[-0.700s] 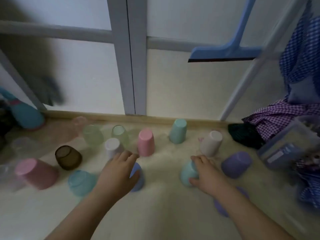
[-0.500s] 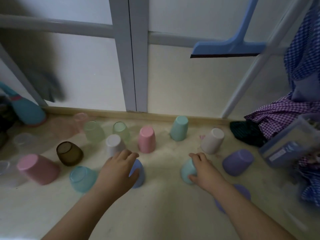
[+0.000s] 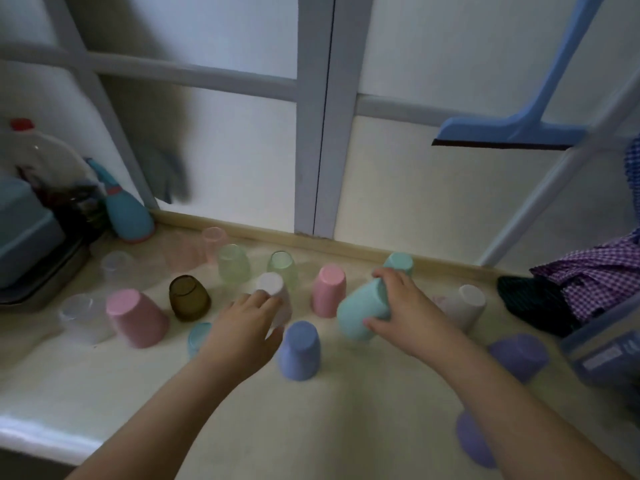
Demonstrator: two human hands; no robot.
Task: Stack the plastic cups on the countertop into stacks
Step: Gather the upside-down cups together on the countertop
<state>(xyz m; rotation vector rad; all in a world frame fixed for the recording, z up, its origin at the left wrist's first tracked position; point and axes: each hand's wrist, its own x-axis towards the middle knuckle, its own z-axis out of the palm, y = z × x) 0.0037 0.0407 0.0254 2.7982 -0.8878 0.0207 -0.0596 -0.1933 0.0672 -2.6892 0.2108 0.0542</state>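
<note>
Several upturned plastic cups stand scattered on the cream countertop [image 3: 346, 410]. My right hand [image 3: 398, 303] is shut on a teal cup [image 3: 360, 311], lifted and tilted on its side above the counter. My left hand [image 3: 246, 323] rests with its fingertips on a white cup [image 3: 273, 289]; no clear grip shows. A blue cup [image 3: 299, 346] stands between my hands. A pink cup [image 3: 328, 289], a second teal cup [image 3: 399, 263] at the back, a white cup [image 3: 467, 303] and a purple cup [image 3: 519, 355] stand around them.
At the left are a large pink cup [image 3: 135, 317], a brown cup [image 3: 188, 297], clear and green cups, a spray bottle [image 3: 126, 216] and a blue bin [image 3: 24, 230]. Checked cloth [image 3: 588, 282] and a clear box [image 3: 606, 348] lie at the right. A blue squeegee [image 3: 512, 129] hangs above.
My right hand has lifted the teal cup off the counter and tipped it sideways. My left hand has left the blue cup and moved back to the white cup. The view has shifted right.
</note>
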